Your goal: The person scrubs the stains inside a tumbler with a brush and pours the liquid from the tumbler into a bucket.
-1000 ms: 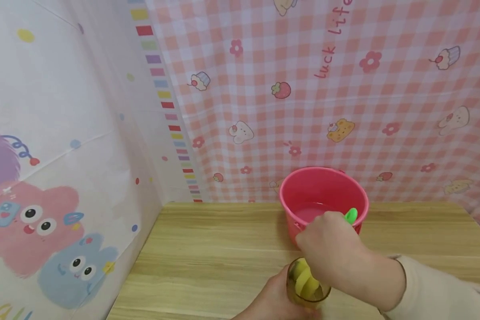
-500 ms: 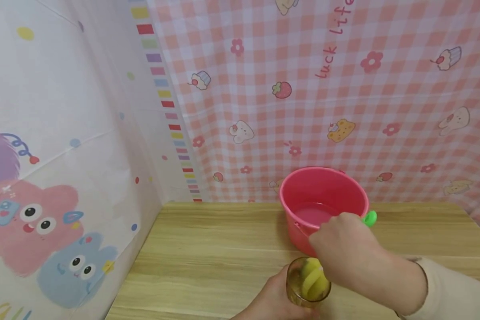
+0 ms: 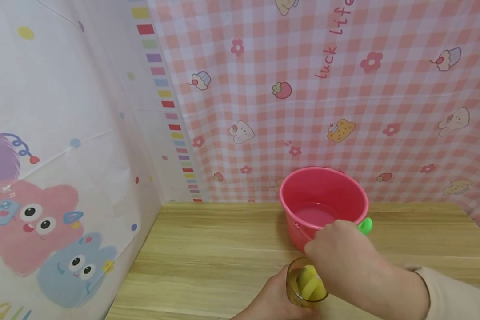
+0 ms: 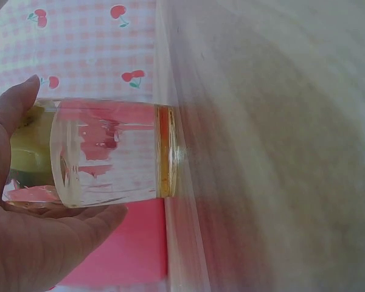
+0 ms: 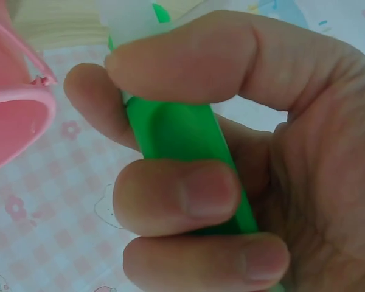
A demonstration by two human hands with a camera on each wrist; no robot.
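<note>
Green-handled brush (image 5: 179, 131), yellow head (image 3: 312, 286) inside amber-tinted glass (image 4: 118, 152), right grip (image 3: 342, 253) tight round brush, left grip (image 3: 277, 294) round glass

Pale wood-grain tabletop (image 3: 208, 258) beneath an upright pink bucket (image 3: 298, 234) and, just in front, an upright glass (image 4: 131, 173).

The cup (image 4: 121, 152) is gleaming like clear glass, while the green handle (image 5: 182, 131) and pink bucket (image 3: 324, 189) are looking like smooth plastic. The desk (image 3: 216, 249) is showing wood grain, the checked curtain (image 3: 260, 66) matt cloth.
</note>
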